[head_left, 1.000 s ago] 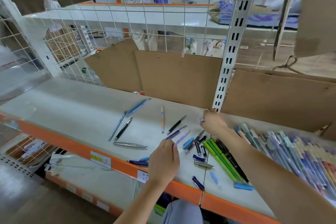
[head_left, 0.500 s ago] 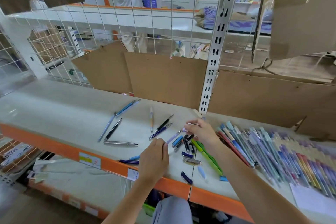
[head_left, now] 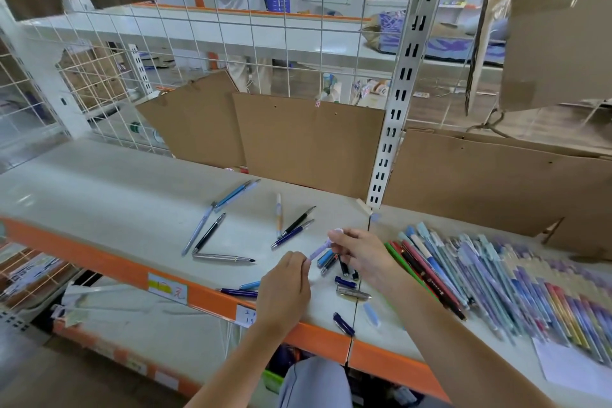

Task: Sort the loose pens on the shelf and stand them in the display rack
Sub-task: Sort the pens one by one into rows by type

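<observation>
Lying loose on the shelf (head_left: 99,195), left of the slotted upright (head_left: 394,129): a pale blue pen (head_left: 198,231), a black pen (head_left: 209,233), a silver pen (head_left: 223,258) with its tip pointing toward the upright, and two blue pens (head_left: 235,194) farther back. Closer to the upright, an orange-and-white pen (head_left: 279,214), a black pen with silver tip (head_left: 298,220) and a navy pen (head_left: 292,233) touching it. At the shelf's orange front edge, a navy pen (head_left: 238,292) beside a light blue one (head_left: 250,285). Left hand (head_left: 284,291), fingers curled, pinches the lower end of a lilac pen (head_left: 318,250); right hand (head_left: 361,255) pinches its upper, capped end, so the pen is held between both hands just above the shelf, in front of the upright. Under the hands, a small clutter of pen caps (head_left: 346,281) and short barrels. Right of the upright, a long row of packaged pens (head_left: 496,278) lies flat on the shelf. Display rack cannot be made out.
</observation>
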